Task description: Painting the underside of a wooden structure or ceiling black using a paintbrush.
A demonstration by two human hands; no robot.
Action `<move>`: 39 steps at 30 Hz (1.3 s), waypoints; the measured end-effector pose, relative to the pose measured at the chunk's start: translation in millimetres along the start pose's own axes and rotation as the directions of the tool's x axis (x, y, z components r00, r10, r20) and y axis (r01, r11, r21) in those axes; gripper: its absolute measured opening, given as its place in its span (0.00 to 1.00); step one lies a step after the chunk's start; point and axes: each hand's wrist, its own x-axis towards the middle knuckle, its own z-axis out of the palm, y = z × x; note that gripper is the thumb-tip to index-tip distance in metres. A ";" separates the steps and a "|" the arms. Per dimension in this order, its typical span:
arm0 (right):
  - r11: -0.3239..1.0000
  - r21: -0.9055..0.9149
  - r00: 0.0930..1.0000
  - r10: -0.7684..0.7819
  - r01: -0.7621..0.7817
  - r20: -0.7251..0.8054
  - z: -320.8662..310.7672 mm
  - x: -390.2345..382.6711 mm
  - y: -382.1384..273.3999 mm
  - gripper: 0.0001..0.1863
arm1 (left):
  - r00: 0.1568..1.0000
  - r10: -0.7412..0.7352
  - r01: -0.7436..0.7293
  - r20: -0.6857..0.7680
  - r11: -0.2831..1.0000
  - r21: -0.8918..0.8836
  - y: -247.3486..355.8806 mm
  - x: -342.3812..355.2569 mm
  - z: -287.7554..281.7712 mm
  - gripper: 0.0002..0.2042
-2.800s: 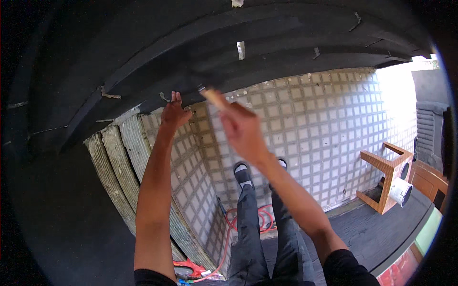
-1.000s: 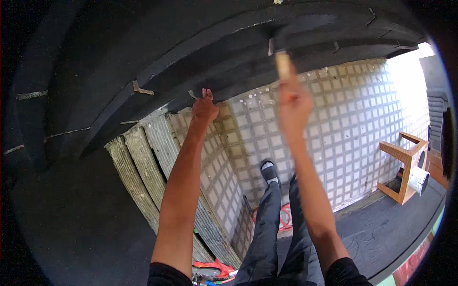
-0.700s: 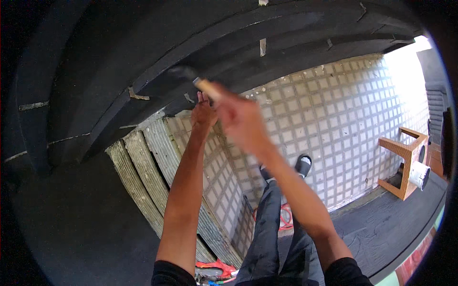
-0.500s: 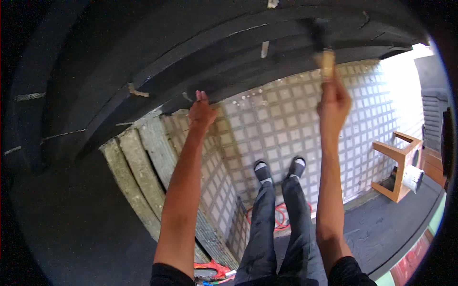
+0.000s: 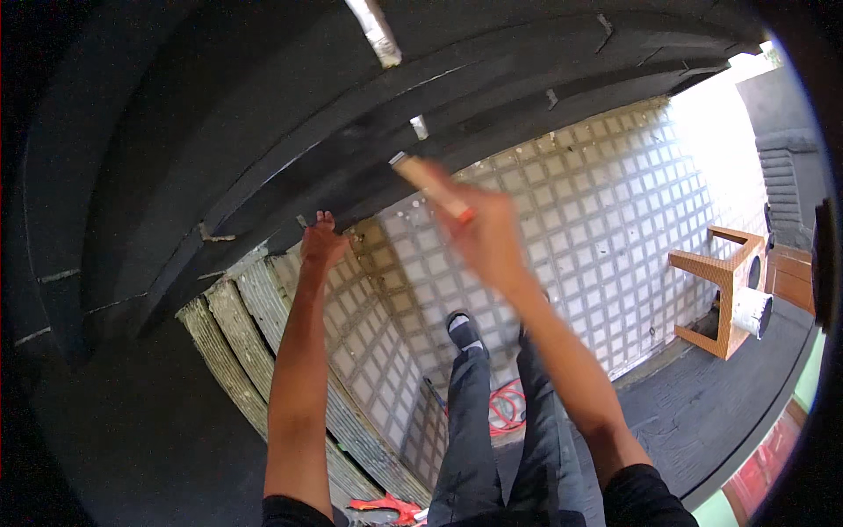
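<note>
My right hand is closed around the wooden handle of a paintbrush, blurred by motion. The brush points up and left toward a black-coated surface with ledges and pale bare marks; its bristles are hard to make out against the black. At the lower edge of that surface, my left hand has its fingers stretched upward and holds nothing visible. Whether its fingertips press on the edge cannot be told. A pale strip shows on the black just above the brush.
Grey ridged boards stand below my left hand. To the right, a brown stool has a paint-smeared white bucket against it. A red hose lies coiled by my legs on the patterned tiles. Something red lies at the bottom.
My right hand has swung left and down with the brush, from the far right part of the black surface to its middle. The view has shifted; my left hand stays by the lower edge.
</note>
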 end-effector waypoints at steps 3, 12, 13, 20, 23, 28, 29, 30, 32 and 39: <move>0.989 -0.047 0.973 0.128 -0.139 -0.193 -89.8 43.2 49.9 0.19 | 0.999 -0.028 0.026 0.037 0.998 0.059 -35.3 10.1 9.5 0.37; 0.997 0.020 0.857 0.074 -0.075 -0.510 -156.7 52.9 95.9 0.20 | 0.937 -0.241 0.291 0.253 0.940 -0.181 76.2 1.9 -50.3 0.36; 0.973 -0.224 0.849 -0.170 0.063 -0.500 -142.4 58.2 102.7 0.22 | 0.938 -0.244 0.291 0.247 0.940 -0.178 88.9 5.2 -52.4 0.36; 0.991 0.104 0.983 -0.068 0.087 -0.173 -34.4 19.7 67.5 0.30 | 0.986 -0.158 0.166 0.059 0.966 -0.196 76.6 20.3 -42.6 0.41; 0.983 0.093 0.978 -0.170 0.159 0.122 -55.9 22.3 71.2 0.29 | 0.975 -0.129 0.157 0.180 0.976 -0.150 62.7 23.2 -50.8 0.42; 0.988 -0.134 0.968 -0.107 0.077 -0.229 -158.4 71.6 107.4 0.19 | 0.944 -0.173 0.213 0.282 0.970 -0.117 88.3 30.1 -59.7 0.42; 0.982 -0.176 0.936 -0.122 0.066 -0.331 -165.7 71.2 112.9 0.19 | 0.939 -0.191 0.222 0.285 0.972 -0.082 82.3 30.9 -63.3 0.42; 0.983 -0.171 0.937 -0.121 0.067 -0.328 -173.7 68.6 117.0 0.19 | 0.935 -0.208 0.231 0.288 0.972 -0.046 77.9 30.2 -65.1 0.42; 0.987 -0.044 0.877 0.118 -0.156 -0.465 -181.7 65.0 105.4 0.20 | 0.917 -0.223 0.256 0.332 0.965 -0.059 68.4 27.8 -67.7 0.44; 0.992 0.081 0.923 0.117 -0.094 -0.366 -81.4 48.0 90.0 0.19 | 0.933 -0.201 0.244 0.297 0.963 -0.116 79.2 25.6 -66.6 0.43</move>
